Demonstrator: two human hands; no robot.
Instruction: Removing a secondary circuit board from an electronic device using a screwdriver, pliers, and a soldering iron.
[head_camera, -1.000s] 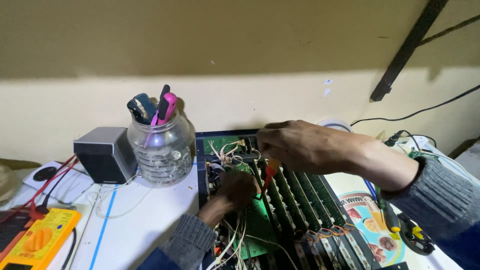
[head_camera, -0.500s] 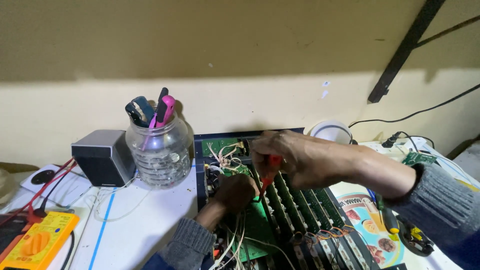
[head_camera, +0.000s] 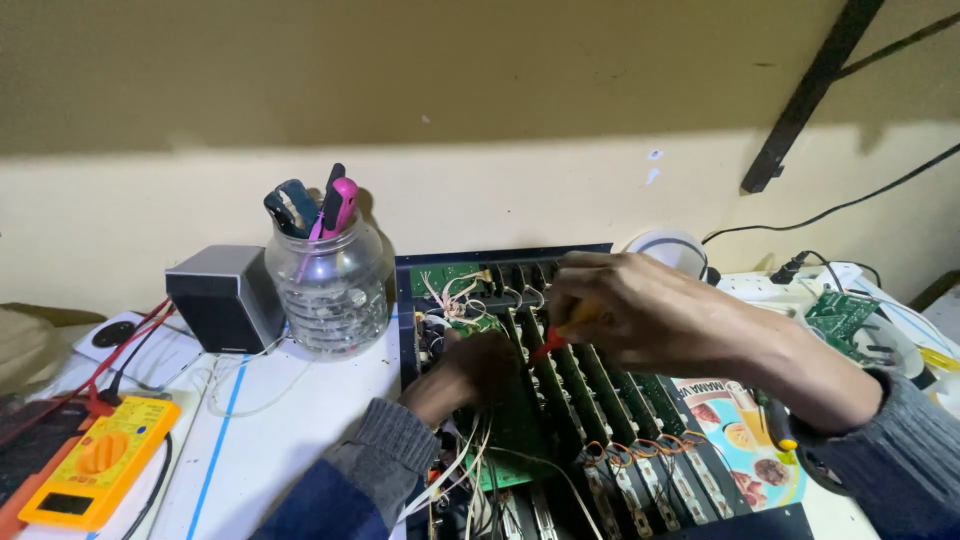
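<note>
Pinching a red-handled tool (head_camera: 553, 340), my right hand (head_camera: 640, 305) hides its tip among the green circuit boards (head_camera: 600, 395) of the open chassis on the white counter (head_camera: 270, 440). My left hand (head_camera: 470, 372) rests on tangled wires (head_camera: 455, 300); I cannot tell its grip. Glass jar (head_camera: 328, 285) stands beside.

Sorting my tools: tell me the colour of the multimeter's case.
Yellow-orange; the multimeter shows at the lower left of the head view.

one head-worn view looks down and forward, close over the workbench (head_camera: 300, 440) toward the wall (head_camera: 480, 100).
</note>
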